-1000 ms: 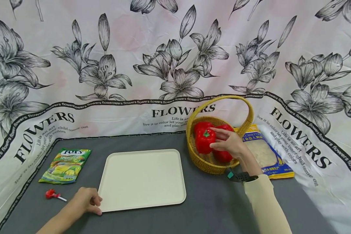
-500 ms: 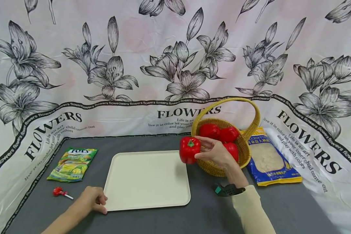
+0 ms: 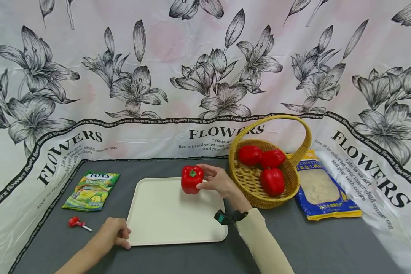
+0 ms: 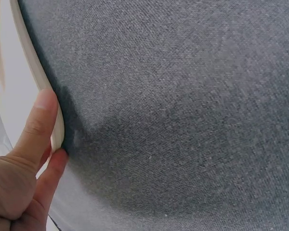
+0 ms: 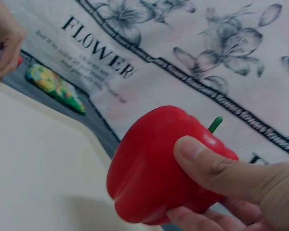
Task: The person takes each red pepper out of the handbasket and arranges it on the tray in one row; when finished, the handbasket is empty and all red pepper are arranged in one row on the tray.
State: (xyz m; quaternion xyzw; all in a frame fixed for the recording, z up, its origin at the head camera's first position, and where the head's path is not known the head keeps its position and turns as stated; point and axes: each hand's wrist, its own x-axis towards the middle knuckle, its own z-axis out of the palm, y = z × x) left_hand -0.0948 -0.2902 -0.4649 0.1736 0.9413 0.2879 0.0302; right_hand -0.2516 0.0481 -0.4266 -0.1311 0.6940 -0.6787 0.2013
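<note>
A yellow woven basket (image 3: 250, 203) with a tall arched handle stands upright on the grey-covered bench (image 3: 305, 247), just right of the tray. Three red peppers (image 3: 272, 182) lie inside it: two side by side toward the back and one nearer the front right, with bare weave showing at the left and front.

The cream tray (image 3: 174, 224) lies flat, and nothing rests on its surface. The right hand (image 3: 220, 182) grips another red bell pepper (image 3: 191, 179), thumb on one side and fingers on the other, its green stem pointing up. This pepper is held above the far part of the tray and casts a soft shadow on it.

The left hand (image 3: 113, 233) pinches the tray at its near left corner, thumb on the rim and a finger against the outer edge.

Right of the basket lies a blue and yellow bag (image 3: 325, 190), partly behind it, with pale contents showing through its middle. Left of the tray lies a green candy bag (image 3: 92, 190), its printed wrapper hiding what is inside. Nearer the left hand is a red lollipop (image 3: 76, 222) on a white stick.
</note>
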